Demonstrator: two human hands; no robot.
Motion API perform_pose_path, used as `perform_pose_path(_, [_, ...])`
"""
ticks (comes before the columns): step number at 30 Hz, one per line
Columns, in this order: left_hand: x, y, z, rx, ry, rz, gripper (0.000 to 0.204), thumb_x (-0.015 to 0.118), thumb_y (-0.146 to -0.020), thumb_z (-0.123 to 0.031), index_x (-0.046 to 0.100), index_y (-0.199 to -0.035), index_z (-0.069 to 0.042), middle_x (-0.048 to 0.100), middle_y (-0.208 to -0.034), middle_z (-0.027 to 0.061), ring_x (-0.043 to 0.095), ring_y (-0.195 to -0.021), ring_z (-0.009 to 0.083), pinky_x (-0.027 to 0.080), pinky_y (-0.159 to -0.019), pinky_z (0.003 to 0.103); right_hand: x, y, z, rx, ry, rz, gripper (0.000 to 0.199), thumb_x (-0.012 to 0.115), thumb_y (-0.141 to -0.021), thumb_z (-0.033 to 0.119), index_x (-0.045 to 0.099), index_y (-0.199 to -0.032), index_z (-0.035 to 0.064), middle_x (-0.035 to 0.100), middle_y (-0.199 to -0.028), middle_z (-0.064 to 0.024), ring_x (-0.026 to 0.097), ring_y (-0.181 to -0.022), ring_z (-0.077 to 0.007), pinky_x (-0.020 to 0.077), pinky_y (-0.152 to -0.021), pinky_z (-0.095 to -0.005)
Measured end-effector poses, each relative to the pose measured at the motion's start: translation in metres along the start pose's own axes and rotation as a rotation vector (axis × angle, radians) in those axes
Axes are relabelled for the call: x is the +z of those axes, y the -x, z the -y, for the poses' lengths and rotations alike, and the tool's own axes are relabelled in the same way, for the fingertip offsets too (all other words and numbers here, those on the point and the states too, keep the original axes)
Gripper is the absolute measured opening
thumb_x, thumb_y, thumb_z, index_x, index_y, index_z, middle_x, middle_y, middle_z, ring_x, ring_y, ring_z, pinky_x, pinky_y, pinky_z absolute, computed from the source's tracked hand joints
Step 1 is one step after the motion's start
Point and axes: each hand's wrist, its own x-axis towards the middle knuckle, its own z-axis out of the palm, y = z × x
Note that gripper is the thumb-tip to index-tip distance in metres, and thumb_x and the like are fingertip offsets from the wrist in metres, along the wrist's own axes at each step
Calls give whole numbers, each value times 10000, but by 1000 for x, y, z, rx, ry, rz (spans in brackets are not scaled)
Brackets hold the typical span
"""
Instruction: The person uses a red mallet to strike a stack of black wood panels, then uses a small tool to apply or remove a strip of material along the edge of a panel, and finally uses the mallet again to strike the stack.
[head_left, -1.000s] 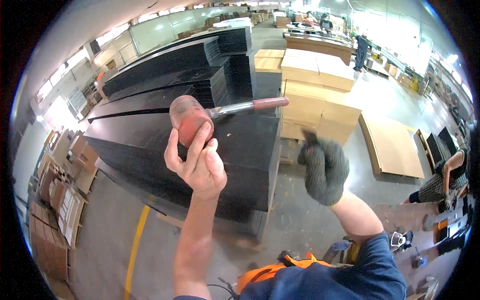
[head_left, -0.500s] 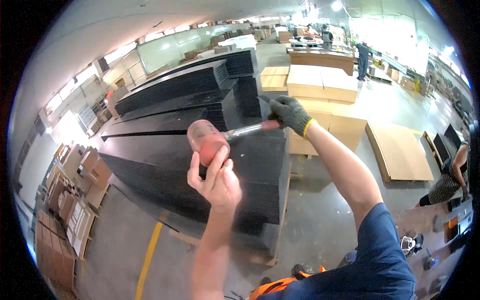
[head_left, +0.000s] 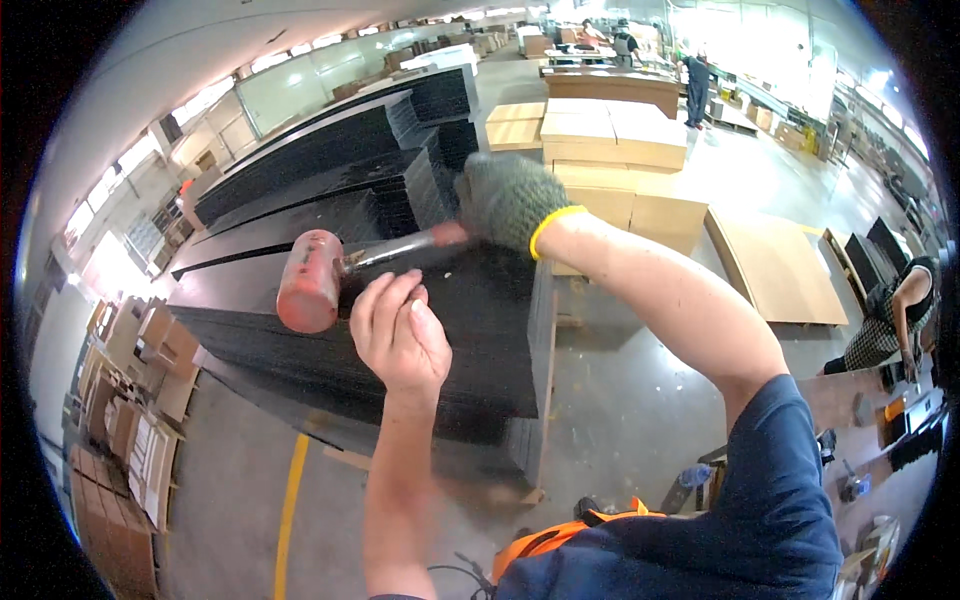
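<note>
A mallet with a worn red head (head_left: 308, 280) and a metal shaft (head_left: 390, 250) is held level over a stack of long black panels (head_left: 470, 340). My right hand (head_left: 510, 198), in a grey knit glove with a yellow cuff, grips the mallet's red handle end. My bare left hand (head_left: 400, 335) is raised just below the shaft, right of the head. Its fingers are loosely curled and hold nothing.
More black panel stacks (head_left: 330, 150) lie behind. Cardboard boxes (head_left: 620, 150) stand at the back right, with flat brown sheets (head_left: 780, 270) on the floor. A person (head_left: 895, 310) bends at the right edge, and others (head_left: 695, 85) stand far off. Boxes (head_left: 130, 430) line the left, near a yellow floor line (head_left: 290, 500).
My left hand has let go of the mallet head. My gloved right hand came up, took the handle and now carries the mallet, whose head has swung left.
</note>
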Motion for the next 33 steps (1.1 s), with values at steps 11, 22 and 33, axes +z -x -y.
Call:
perform_pose_path(11, [0, -3, 0, -8, 53, 31, 306, 434, -1021, -110, 672, -867, 4, 728, -956, 79, 646, -812, 239, 434, -820, 372, 34, 96, -51, -335, -61, -890, 248, 703, -798, 233, 677, -1016, 117, 668, -791, -139, 658, -724, -350, 515, -634, -448])
perform_pose_path(22, [1, -3, -4, -68, 48, 10, 271, 461, -974, -123, 675, -845, -18, 731, -931, 50, 640, -821, 215, 396, -841, 354, 250, 227, -97, -746, -132, 6, 212, 610, -797, 226, 642, -965, 101, 578, -679, -92, 601, -613, -294, 459, -494, -443])
perform_pose_path(33, [1, -2, -7, -110, 43, 26, 292, 447, -971, -109, 685, -857, 18, 727, -934, 86, 638, -845, 231, 402, -862, 359, 210, 174, -104, -1046, -122, 114, 150, 612, -766, 236, 601, -820, 96, 539, -577, -65, 573, -505, -261, 430, -448, -405])
